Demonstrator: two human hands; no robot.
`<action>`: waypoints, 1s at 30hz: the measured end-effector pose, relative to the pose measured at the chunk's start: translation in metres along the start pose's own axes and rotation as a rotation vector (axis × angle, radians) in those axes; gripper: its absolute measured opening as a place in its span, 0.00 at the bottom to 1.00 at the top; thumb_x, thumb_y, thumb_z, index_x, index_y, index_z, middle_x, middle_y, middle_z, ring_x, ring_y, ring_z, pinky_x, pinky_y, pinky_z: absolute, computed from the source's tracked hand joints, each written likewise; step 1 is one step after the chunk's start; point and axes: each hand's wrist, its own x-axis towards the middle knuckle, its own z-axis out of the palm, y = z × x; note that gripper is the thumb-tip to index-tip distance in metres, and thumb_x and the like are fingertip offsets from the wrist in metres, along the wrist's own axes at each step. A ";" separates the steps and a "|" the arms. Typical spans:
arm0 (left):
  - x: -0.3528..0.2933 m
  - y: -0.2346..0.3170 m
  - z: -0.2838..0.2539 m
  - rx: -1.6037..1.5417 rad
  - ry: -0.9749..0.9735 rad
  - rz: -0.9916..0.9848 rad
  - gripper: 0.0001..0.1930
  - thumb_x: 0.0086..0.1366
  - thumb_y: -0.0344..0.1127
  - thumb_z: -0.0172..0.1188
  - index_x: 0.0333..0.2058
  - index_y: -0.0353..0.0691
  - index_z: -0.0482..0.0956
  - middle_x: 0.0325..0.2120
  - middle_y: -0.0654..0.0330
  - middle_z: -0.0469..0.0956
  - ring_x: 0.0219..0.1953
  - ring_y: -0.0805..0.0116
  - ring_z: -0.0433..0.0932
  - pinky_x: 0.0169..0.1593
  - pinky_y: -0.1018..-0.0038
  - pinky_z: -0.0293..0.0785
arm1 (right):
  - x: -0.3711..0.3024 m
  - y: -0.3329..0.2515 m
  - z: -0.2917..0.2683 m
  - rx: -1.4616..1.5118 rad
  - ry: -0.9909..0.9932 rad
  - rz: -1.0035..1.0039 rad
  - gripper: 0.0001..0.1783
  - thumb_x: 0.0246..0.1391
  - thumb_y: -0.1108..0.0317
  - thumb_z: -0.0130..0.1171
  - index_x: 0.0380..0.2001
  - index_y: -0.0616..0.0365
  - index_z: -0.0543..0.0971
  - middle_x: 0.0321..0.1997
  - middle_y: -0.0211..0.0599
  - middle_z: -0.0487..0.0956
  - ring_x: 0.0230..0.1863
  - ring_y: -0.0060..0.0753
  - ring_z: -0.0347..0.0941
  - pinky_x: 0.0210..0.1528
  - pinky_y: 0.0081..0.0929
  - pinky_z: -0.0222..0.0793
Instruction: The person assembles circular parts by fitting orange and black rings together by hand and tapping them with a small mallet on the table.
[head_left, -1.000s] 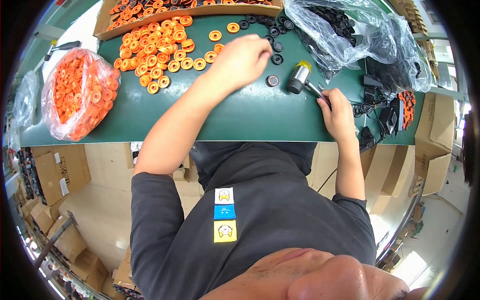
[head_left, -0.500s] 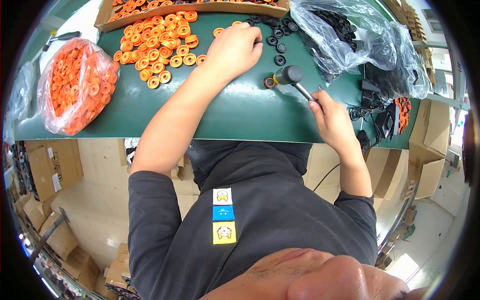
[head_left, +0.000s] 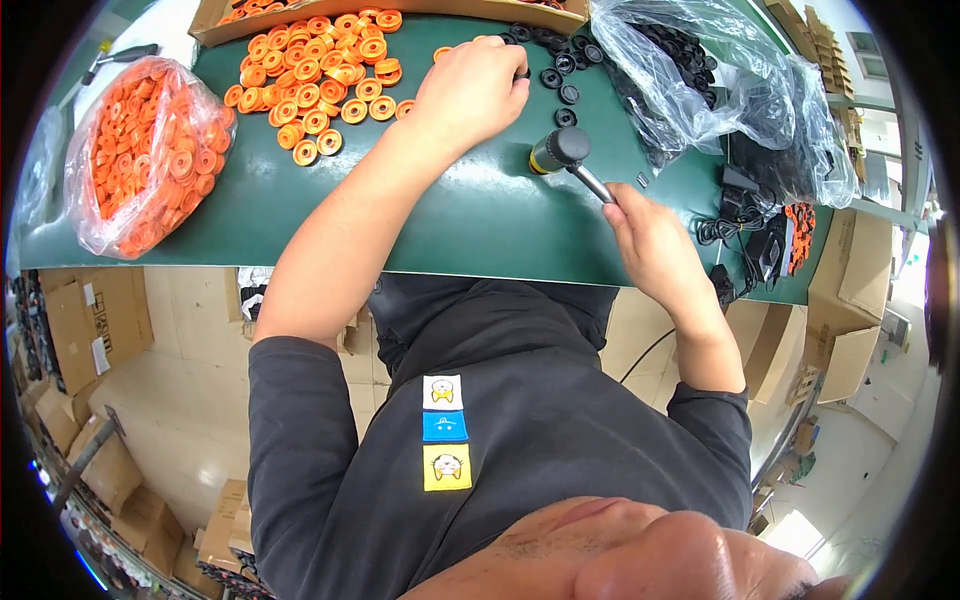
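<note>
The black, yellow and silver hammer with a round head point(head_left: 570, 150) is over the smooth green table point(head_left: 480, 232), and the fingers of the right hand point(head_left: 650, 240) are curled tight around its handle. The left hand point(head_left: 474, 92) is bent beside small round black wheels point(head_left: 569, 94), but I cannot tell if its fingertips pinch anything. Farther left lie lots of round orange wheels point(head_left: 315, 95)

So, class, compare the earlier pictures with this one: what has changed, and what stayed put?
The right hand has swung the mallet leftward, turning its yellow end down where a loose wheel showed; that wheel is now out of sight. The left hand has shifted left and farther from the body; whether it holds anything is unclear. The mallet grip, orange wheel pile and filled bag are unchanged.
</note>
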 end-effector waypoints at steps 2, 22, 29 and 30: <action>-0.002 0.000 0.000 0.000 0.006 0.006 0.09 0.60 0.35 0.61 0.36 0.37 0.81 0.33 0.53 0.79 0.39 0.52 0.80 0.44 0.60 0.76 | 0.001 -0.006 -0.007 0.001 -0.003 -0.017 0.11 0.65 0.68 0.52 0.46 0.63 0.72 0.30 0.57 0.77 0.33 0.65 0.75 0.34 0.53 0.67; 0.001 0.001 -0.004 0.001 -0.023 -0.039 0.09 0.61 0.35 0.61 0.36 0.37 0.81 0.33 0.53 0.79 0.40 0.52 0.80 0.45 0.60 0.75 | -0.008 0.004 0.004 0.068 0.016 0.032 0.09 0.65 0.68 0.52 0.43 0.62 0.73 0.29 0.57 0.77 0.33 0.65 0.75 0.33 0.53 0.67; 0.001 0.004 -0.005 0.011 -0.010 -0.021 0.08 0.61 0.35 0.61 0.35 0.37 0.80 0.33 0.54 0.79 0.39 0.53 0.80 0.45 0.60 0.75 | -0.015 0.016 0.009 0.064 0.061 0.108 0.09 0.65 0.68 0.53 0.43 0.61 0.73 0.29 0.57 0.77 0.33 0.66 0.74 0.33 0.52 0.67; 0.001 0.005 -0.005 0.011 -0.013 -0.017 0.08 0.61 0.35 0.61 0.35 0.37 0.80 0.33 0.54 0.79 0.39 0.53 0.80 0.45 0.60 0.75 | -0.013 0.016 0.005 0.094 0.041 0.095 0.09 0.65 0.67 0.52 0.43 0.62 0.73 0.29 0.57 0.77 0.33 0.66 0.74 0.33 0.52 0.66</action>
